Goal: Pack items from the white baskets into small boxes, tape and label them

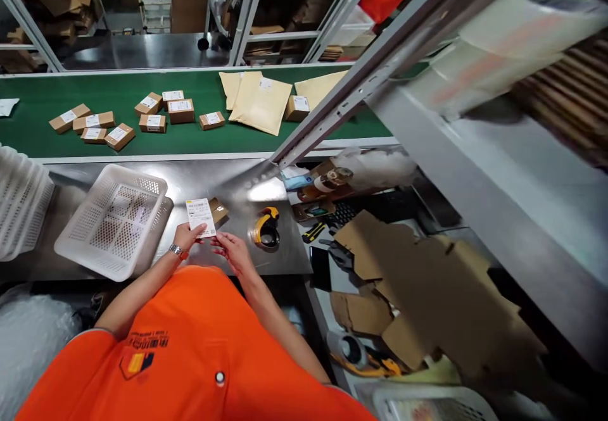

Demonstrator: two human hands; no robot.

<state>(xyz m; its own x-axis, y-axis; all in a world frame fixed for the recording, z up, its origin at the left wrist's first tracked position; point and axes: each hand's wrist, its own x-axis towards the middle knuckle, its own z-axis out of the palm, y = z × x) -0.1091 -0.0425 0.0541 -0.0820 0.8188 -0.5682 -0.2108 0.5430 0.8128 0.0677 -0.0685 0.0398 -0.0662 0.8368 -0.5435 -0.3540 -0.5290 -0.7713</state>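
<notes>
Pinching a white label [200, 217] near its lower edge, the left hand [188, 235] has its thumb laid across the printed face. The right hand [232, 251] has its fingertips at the label's near right corner; whether they grasp it or merely touch it, I cannot tell. The label is in front of the person's orange shirt [190, 339], above the metal counter [237, 183], its long axis pointing to about 11 o'clock.

The relation that matters is between label and small box [218, 212]: the box sits just beyond the label at about 2 o'clock from the left hand's pinch, partly hidden by the label. It lies almost straight ahead of the right fingertips — at 12 o'clock — so the right hand is the nearer one. Its own long axis is too covered to judge.

A yellow tape dispenser [259, 226] stands at 3 o'clock from the right fingertips, while a white basket [78, 234] lies at 9 to 10 o'clock from the left hand.
</notes>
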